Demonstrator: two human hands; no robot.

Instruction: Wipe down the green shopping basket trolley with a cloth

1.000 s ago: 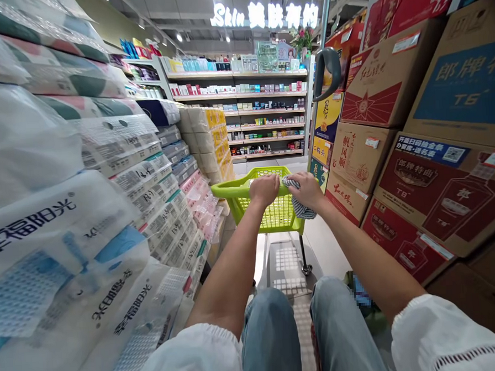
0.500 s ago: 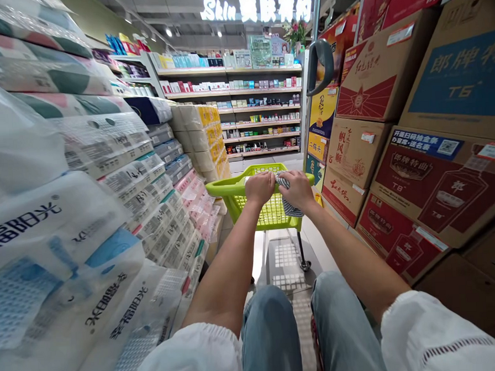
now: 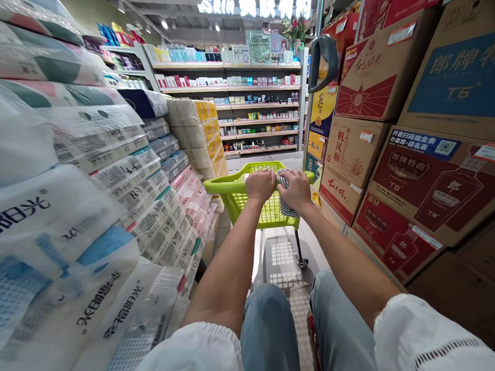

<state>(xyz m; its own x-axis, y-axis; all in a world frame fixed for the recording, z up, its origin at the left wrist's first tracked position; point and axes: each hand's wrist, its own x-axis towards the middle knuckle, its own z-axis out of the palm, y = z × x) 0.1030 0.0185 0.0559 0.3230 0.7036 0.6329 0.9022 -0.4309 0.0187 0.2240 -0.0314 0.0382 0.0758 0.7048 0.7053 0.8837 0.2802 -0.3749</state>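
A lime-green shopping cart [image 3: 270,220] stands in front of my knees, its basket made of plastic mesh. My left hand [image 3: 260,185] is closed over the middle of its handle [image 3: 226,184], fingers wrapped round the bar. Just beside it, my right hand [image 3: 295,188] is closed on a grey-and-white striped cloth [image 3: 288,208] at the right part of the handle. Part of the cloth hangs down below that hand, and a fold shows between the two hands. My forearms hide some of the basket.
Tall stacks of plastic-wrapped paper packs [image 3: 118,175] line the left side. Stacked cartons [image 3: 446,180] rise on the right, with a dark hooked handle [image 3: 323,64] on a pole near them. Shelves of small boxed goods [image 3: 263,88] stand ahead across the tiled floor [image 3: 250,164].
The stacks at left have slid slightly outward and the shelves ahead sit a little higher in view. Both hands keep their hold on the cart handle and the cloth.
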